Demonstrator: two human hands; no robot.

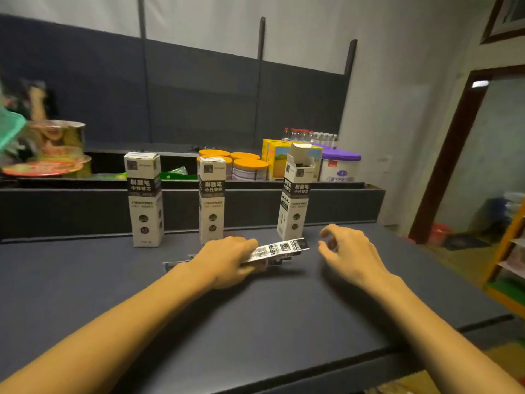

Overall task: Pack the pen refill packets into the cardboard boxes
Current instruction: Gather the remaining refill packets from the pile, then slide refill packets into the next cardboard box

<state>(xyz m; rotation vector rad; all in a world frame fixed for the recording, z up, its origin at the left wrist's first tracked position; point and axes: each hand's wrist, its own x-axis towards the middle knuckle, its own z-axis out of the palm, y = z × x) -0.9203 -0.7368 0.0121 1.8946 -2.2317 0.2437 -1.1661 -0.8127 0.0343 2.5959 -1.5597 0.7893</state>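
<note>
here the dark surface (255,314) fills the lower view, with three upright cardboard boxes (144,199) in a row at twelve o'clock, the rightmost box (295,194) with its top flap open. the left hand (227,261) has its grip curled around pen refill packets (277,250) just above the surface, their free end pointing toward three o'clock. the right hand (350,251), at three o'clock of the packets and apart from them, has a released grip, fingers loosely bent and holding nothing.
</note>
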